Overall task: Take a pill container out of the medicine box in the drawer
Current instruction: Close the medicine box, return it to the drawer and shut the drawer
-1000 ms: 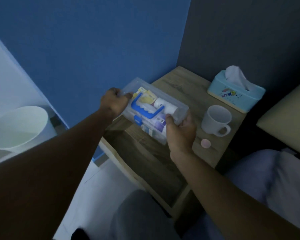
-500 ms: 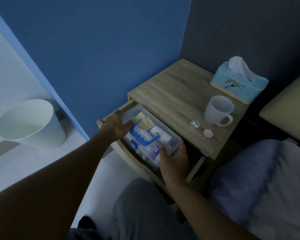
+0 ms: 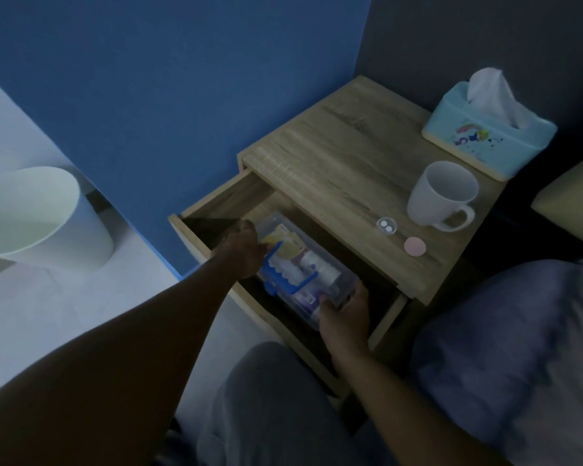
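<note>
A clear plastic medicine box (image 3: 303, 267) with a blue handle lies inside the open drawer (image 3: 216, 203) of the wooden nightstand (image 3: 344, 169). Packets and small bottles show through its lid. My left hand (image 3: 244, 252) grips the box's far left end. My right hand (image 3: 345, 309) grips its near right end. On the nightstand top sit a small clear round pill container (image 3: 386, 226) with two white pills in it and a pink round lid (image 3: 414, 246) beside it.
A white mug (image 3: 441, 196) and a light blue tissue box (image 3: 488, 132) stand on the nightstand. A white waste bin (image 3: 44, 216) stands on the floor at left by the blue wall. Bedding (image 3: 505, 348) lies at right, my knee (image 3: 270, 398) below the drawer.
The medicine box went down from above the nightstand top into the open drawer, both hands still holding it. The small pill container on the top came into sight.
</note>
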The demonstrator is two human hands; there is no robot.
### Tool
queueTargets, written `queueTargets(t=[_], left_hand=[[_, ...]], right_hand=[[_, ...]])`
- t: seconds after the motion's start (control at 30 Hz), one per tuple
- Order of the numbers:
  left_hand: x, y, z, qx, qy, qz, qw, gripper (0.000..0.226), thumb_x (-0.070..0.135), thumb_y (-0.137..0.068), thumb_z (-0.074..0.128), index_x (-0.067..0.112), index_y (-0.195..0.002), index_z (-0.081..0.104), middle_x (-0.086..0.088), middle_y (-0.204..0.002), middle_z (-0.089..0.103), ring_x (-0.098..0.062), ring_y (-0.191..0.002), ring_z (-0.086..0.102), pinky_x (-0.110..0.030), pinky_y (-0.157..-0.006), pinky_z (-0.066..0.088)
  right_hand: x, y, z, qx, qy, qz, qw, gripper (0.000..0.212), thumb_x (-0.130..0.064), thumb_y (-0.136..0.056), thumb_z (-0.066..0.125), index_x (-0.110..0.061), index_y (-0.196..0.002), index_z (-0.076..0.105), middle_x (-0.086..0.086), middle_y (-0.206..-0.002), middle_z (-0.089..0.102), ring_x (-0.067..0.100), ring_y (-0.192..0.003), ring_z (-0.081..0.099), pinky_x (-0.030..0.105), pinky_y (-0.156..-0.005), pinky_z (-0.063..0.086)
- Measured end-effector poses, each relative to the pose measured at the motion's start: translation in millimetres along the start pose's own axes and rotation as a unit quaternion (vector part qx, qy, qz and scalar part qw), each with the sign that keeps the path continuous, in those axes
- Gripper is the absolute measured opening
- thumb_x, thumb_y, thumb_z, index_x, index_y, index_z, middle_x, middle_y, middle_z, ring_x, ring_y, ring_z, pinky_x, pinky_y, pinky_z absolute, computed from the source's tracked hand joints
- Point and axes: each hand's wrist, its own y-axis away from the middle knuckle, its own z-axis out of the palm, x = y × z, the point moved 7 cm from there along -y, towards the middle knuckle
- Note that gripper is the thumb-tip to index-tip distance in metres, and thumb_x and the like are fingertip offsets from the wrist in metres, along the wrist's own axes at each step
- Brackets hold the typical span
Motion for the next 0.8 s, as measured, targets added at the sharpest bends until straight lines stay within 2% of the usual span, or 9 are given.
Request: queueTargets(t=[0.1,0.23,0.37,0.47,0.5,0.53,0.6,0.67,0.8], left_hand=[[-1,-6,5,-0.001,0.013,-0.001,1.000,0.057,0.034,-0.090,0.061,0.014,-0.136,0.034,-0.015,-0.126,0.054,-0.029,-0.109,0.058,-0.042,-0.081,0.054],[-3,-12,8,0.008,-0.010,-0.005,1.000,0.059,0.033,-0.091,0.060,0.013,-0.139,0.033,-0.015,-0.127,0.053,-0.029,-0.110,0.058,-0.047,-0.088,0.053],[-4,-13,7,0.022,-0.021,-0.006,1.000,0.057,0.034,-0.091,0.059,0.011,-0.138,0.036,-0.014,-0.127,0.054,-0.027,-0.109,0.058,-0.048,-0.090,0.052],[0,-6,6,0.044,-0.017,0.023,0.999,0.052,0.032,-0.092,0.058,0.014,-0.138,0.038,-0.014,-0.131,0.052,-0.027,-0.113,0.056,-0.047,-0.091,0.052],[2,-3,5,0.057,-0.011,0.042,0.997,0.053,0.031,-0.093,0.057,0.016,-0.140,0.037,-0.013,-0.135,0.049,-0.028,-0.118,0.054,-0.047,-0.094,0.051],[4,1,5,0.069,-0.011,0.065,0.995,0.055,0.029,-0.093,0.057,0.017,-0.142,0.035,-0.012,-0.141,0.045,-0.029,-0.124,0.050,-0.047,-0.097,0.049],[8,10,10,0.073,-0.044,0.109,0.990,0.061,0.029,-0.094,0.054,0.020,-0.148,0.029,-0.008,-0.154,0.032,-0.030,-0.137,0.038,-0.047,-0.104,0.042],[8,17,21,0.056,-0.104,0.143,0.983,0.065,0.032,-0.095,0.051,0.022,-0.152,0.021,-0.006,-0.161,0.018,-0.029,-0.145,0.024,-0.050,-0.113,0.034],[-4,20,38,0.039,-0.202,0.175,0.963,0.071,0.035,-0.097,0.045,0.018,-0.155,0.007,-0.008,-0.164,0.000,-0.026,-0.150,-0.005,-0.045,-0.119,0.005]], right_hand=[[6,-10,1,0.004,0.006,0.007,1.000,0.070,-0.016,-0.089,0.068,-0.032,-0.148,0.034,-0.001,-0.140,0.054,0.019,-0.122,0.058,0.030,-0.081,0.055],[19,-19,3,-0.009,0.002,0.021,1.000,0.073,-0.013,-0.087,0.069,-0.035,-0.147,0.033,-0.003,-0.141,0.053,0.017,-0.124,0.055,0.025,-0.077,0.050],[26,-25,2,-0.033,-0.009,0.040,0.999,0.075,-0.010,-0.090,0.066,-0.036,-0.149,0.029,-0.004,-0.147,0.049,0.015,-0.127,0.053,0.036,-0.093,0.051],[15,-17,0,-0.047,0.084,-0.013,0.995,0.081,-0.019,-0.092,0.064,-0.043,-0.152,0.016,-0.007,-0.148,0.047,0.007,-0.119,0.052,0.022,-0.076,0.048],[11,-13,-1,-0.044,0.126,-0.048,0.990,0.085,-0.022,-0.092,0.063,-0.045,-0.153,0.009,-0.008,-0.151,0.042,0.009,-0.125,0.051,0.025,-0.079,0.050],[6,-9,-1,-0.046,0.162,-0.083,0.982,0.089,-0.023,-0.092,0.063,-0.045,-0.153,0.003,-0.007,-0.156,0.035,0.012,-0.134,0.046,0.033,-0.090,0.052],[2,-3,5,-0.081,0.232,-0.141,0.959,0.091,-0.024,-0.093,0.061,-0.041,-0.155,-0.003,-0.007,-0.166,0.010,0.017,-0.149,0.026,0.047,-0.111,0.042],[2,-1,10,-0.116,0.309,-0.177,0.927,0.088,-0.026,-0.096,0.057,-0.032,-0.158,-0.005,-0.008,-0.166,-0.014,0.018,-0.154,0.003,0.048,-0.119,0.031],[6,0,17,-0.149,0.384,-0.211,0.887,0.087,-0.024,-0.098,0.053,-0.020,-0.157,-0.011,-0.002,-0.163,-0.027,0.017,-0.150,-0.022,0.048,-0.125,0.014]])
